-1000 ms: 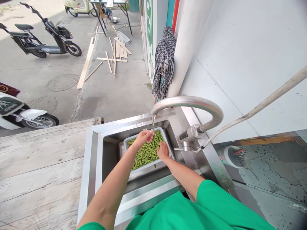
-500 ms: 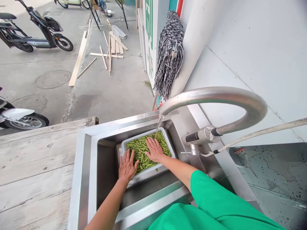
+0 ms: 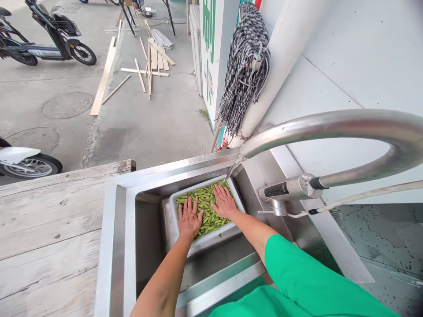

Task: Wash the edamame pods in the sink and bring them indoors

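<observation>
Green bean pods (image 3: 207,199) that look like edamame fill a pale plastic basin (image 3: 174,216) inside the stainless steel sink (image 3: 149,246). My left hand (image 3: 190,219) lies flat with fingers apart over the pods at the basin's near left side. Over the right part of the pods, my right hand (image 3: 224,201) is stretched out, palm down. Neither hand grips anything. Water runs from the curved faucet (image 3: 317,132) into the basin's far right corner, close to the right fingertips. One pod (image 3: 220,235) sticks to the basin's near outer wall.
A wooden tabletop (image 3: 49,233) adjoins the sink on the left. A grey string mop (image 3: 246,70) hangs by a white pipe behind the sink. Farther off lie wooden strips (image 3: 153,59) on the concrete, and a parked scooter (image 3: 49,44) stands at upper left.
My left hand has slid right and slightly up across the pods. The right hand has shifted a little right and up. The view has tilted, so the faucet appears larger and farther right.
</observation>
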Action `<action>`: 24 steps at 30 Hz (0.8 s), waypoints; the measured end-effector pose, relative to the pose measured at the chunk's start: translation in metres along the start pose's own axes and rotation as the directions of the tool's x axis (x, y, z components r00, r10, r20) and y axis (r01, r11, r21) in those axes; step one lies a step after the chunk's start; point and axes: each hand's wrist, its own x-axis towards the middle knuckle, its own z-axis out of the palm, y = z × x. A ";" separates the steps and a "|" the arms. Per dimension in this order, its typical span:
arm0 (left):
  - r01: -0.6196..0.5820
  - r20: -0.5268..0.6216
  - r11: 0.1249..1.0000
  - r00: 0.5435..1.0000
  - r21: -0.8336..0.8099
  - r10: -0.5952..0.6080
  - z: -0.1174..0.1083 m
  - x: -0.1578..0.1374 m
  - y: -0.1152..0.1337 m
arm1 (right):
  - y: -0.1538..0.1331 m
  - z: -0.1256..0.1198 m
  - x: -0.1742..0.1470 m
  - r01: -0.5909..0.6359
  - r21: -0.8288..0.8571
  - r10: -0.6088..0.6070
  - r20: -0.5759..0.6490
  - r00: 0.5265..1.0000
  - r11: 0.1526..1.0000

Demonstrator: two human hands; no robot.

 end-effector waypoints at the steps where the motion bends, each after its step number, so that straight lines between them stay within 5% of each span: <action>1: 0.003 0.011 1.000 1.000 -0.008 -0.003 -0.003 -0.001 0.001 | 0.000 0.000 0.000 0.001 0.005 -0.001 0.010 1.000 1.000; 6: -0.042 0.034 0.998 0.998 -0.055 0.044 -0.018 -0.016 -0.003 | -0.004 -0.004 -0.011 0.097 0.049 -0.096 -0.003 0.995 0.994; 11: 0.230 -0.006 0.973 0.973 -0.021 -0.230 -0.035 -0.035 -0.020 | -0.003 0.000 -0.019 0.031 0.044 -0.032 0.022 0.999 0.999; 14: 0.463 0.238 0.886 0.864 -0.026 -0.444 -0.049 -0.037 -0.035 | -0.003 0.001 -0.020 0.067 0.052 -0.069 0.038 0.997 0.996; 17: 0.508 0.502 0.859 0.759 -0.059 -0.414 -0.058 -0.037 -0.049 | -0.001 0.002 -0.024 -0.059 0.034 0.059 0.003 0.998 0.998; 19: 0.481 0.536 0.872 0.761 -0.089 -0.365 -0.059 -0.038 -0.055 | 0.001 0.004 -0.027 -0.141 0.020 0.141 0.001 0.990 0.990; 24: 0.475 0.513 0.875 0.775 -0.088 -0.369 -0.054 -0.041 -0.058 | 0.004 0.007 -0.035 -0.081 0.029 0.080 0.054 0.995 0.996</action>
